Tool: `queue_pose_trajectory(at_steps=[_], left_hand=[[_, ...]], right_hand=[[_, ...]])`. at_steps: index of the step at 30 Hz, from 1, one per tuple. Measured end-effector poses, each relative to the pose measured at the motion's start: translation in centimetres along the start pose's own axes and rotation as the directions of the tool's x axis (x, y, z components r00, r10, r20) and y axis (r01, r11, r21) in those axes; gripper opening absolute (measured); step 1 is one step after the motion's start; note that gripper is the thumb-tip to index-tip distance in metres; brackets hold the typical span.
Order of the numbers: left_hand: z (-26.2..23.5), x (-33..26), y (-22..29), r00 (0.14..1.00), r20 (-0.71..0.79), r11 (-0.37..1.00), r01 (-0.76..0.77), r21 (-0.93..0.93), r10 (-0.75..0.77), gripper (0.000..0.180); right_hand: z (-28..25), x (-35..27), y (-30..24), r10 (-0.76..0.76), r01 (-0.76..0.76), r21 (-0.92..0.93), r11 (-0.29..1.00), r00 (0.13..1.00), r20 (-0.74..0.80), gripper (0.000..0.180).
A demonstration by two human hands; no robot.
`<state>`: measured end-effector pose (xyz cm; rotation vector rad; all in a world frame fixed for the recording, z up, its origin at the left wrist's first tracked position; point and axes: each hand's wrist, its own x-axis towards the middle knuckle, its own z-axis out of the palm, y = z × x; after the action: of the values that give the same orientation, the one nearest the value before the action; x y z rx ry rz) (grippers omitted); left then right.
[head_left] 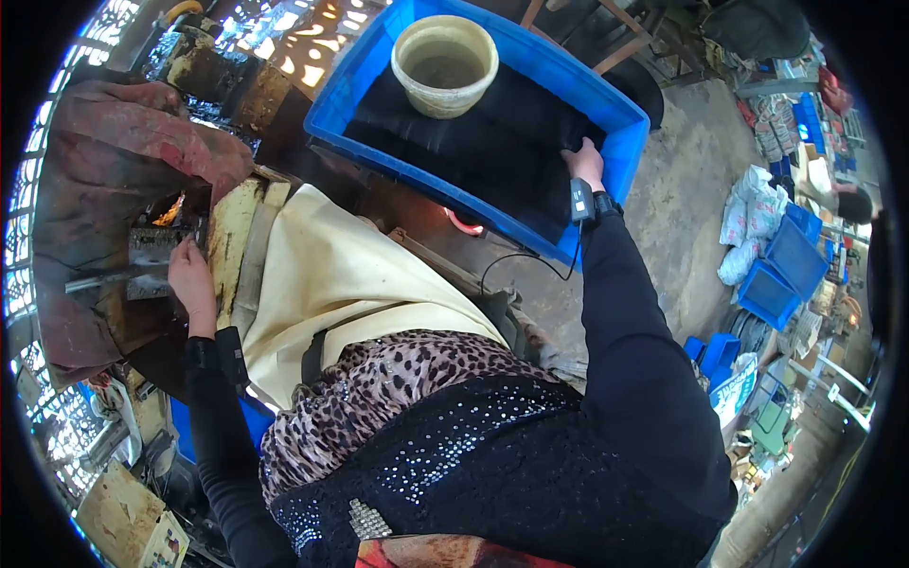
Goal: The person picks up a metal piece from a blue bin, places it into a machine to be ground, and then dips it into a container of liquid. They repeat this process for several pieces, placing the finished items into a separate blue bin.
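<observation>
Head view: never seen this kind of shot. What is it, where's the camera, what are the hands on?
It is a single fisheye picture from a camera worn on a person's head, looking down, so straight edges bend toward the rim. No robot: two bare hands in black sleeves. The left hand rests on a dark metal block of a grimy machine, where a small flame glows. The right hand reaches into a blue plastic tub lined with black material; whether it grips that is hard to tell. A cream bucket stands in the tub. A cream apron covers the lap.
</observation>
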<state>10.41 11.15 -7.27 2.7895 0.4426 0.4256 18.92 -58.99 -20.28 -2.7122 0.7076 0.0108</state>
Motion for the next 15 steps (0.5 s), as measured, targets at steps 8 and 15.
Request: queue_pose_trajectory(at_steps=[8, 15], left_hand=[[0.8, -1.1, -0.5, 0.985, -0.145, 0.994, -0.092, 0.051, 0.098, 0.019], [-5.1, -3.0, 3.6, 0.97, -0.107, 0.496, 0.015, -0.868, -0.217, 0.033]], right_hand=[[-3.5, -3.6, -18.9, -0.171, 0.171, 0.629, 0.758, 0.983, -0.061, 0.031], [-4.6, -19.1, -40.1, -0.88, 0.575, 0.695, 0.431, 0.436, 0.185, 0.03]])
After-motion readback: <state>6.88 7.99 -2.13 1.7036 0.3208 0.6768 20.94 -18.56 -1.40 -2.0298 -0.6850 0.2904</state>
